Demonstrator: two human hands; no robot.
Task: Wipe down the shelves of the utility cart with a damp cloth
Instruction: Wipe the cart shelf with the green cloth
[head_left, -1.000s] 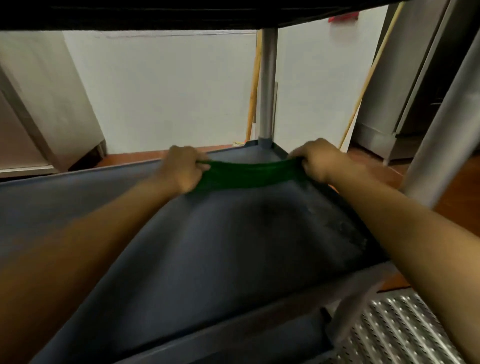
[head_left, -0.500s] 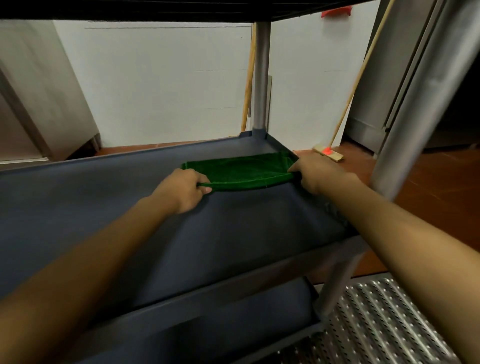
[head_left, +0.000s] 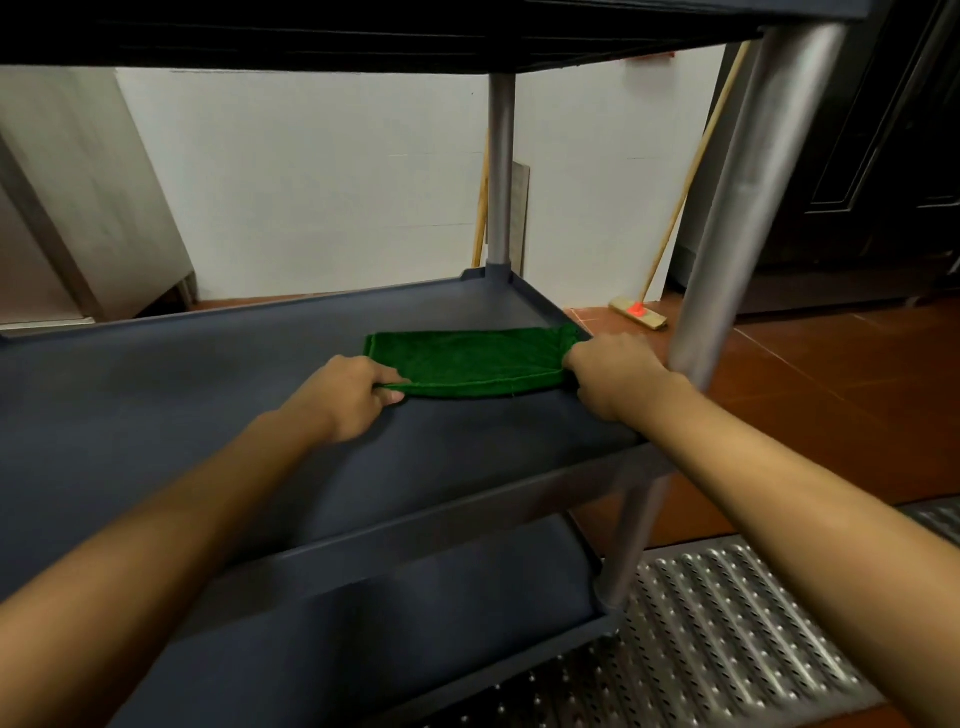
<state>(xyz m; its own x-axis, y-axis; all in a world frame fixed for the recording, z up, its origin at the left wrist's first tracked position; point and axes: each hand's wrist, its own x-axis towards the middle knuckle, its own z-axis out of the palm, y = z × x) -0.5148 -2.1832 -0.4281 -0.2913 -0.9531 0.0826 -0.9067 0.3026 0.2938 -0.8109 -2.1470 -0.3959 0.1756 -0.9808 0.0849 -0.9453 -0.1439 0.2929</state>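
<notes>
Dark grey cart shelf; green cloth flat at right end.

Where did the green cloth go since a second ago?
The left hand and right hand dragged the green cloth back from the far corner along the middle shelf, and it spread out flat. Both still grip its ends; nothing was let go.
</notes>
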